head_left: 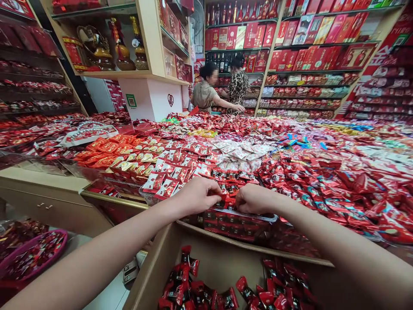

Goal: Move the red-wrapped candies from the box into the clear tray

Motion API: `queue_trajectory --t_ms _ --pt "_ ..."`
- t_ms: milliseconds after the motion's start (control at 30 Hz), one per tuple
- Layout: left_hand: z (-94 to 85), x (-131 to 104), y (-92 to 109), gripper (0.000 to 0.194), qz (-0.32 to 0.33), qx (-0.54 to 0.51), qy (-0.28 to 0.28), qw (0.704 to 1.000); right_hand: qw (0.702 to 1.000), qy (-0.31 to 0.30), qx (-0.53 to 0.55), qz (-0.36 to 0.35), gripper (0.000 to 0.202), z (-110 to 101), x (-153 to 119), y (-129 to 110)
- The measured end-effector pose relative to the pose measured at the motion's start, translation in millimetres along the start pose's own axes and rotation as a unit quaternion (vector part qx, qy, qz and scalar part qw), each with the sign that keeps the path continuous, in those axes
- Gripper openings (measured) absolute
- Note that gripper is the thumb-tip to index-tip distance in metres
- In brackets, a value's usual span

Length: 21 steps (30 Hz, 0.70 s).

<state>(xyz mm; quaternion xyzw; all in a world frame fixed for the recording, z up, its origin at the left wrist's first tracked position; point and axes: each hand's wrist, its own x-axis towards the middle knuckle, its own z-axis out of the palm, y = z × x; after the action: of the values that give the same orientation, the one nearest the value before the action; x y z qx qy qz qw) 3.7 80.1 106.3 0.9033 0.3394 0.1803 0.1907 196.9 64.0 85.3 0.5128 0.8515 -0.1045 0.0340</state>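
Nearest me, loose red-and-black candies (201,295) lie in a cardboard box (219,254). Just beyond its edge, a clear bin (270,218) holds rows of wrapped candies (230,201), some directly between my left hand (203,196) and right hand (256,199), about equally near both; their long axis I can't make out. My fingers curl inward, tips partly hidden, so I can't tell whether they're pinching anything. Farther back lie white packets (241,150).

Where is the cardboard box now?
At the head view's bottom centre, the cardboard box sits below the left hand and right hand, near the clear bin.
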Motion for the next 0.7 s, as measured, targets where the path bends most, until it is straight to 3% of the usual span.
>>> queue_trajectory --t_ms 167,467,700 --pt "7.2 9 2 0.013 -0.003 0.021 -0.016 1.0 1.0 0.001 0.003 0.021 0.024 1 -1 2" --pt "2.0 7 -3 0.012 -0.009 0.047 -0.015 0.999 0.987 -0.137 0.081 0.005 0.031 -6 10 6" --pt "2.5 10 4 0.014 -0.004 0.084 -0.058 0.995 0.997 -0.068 0.035 0.017 0.026 2 11 1"
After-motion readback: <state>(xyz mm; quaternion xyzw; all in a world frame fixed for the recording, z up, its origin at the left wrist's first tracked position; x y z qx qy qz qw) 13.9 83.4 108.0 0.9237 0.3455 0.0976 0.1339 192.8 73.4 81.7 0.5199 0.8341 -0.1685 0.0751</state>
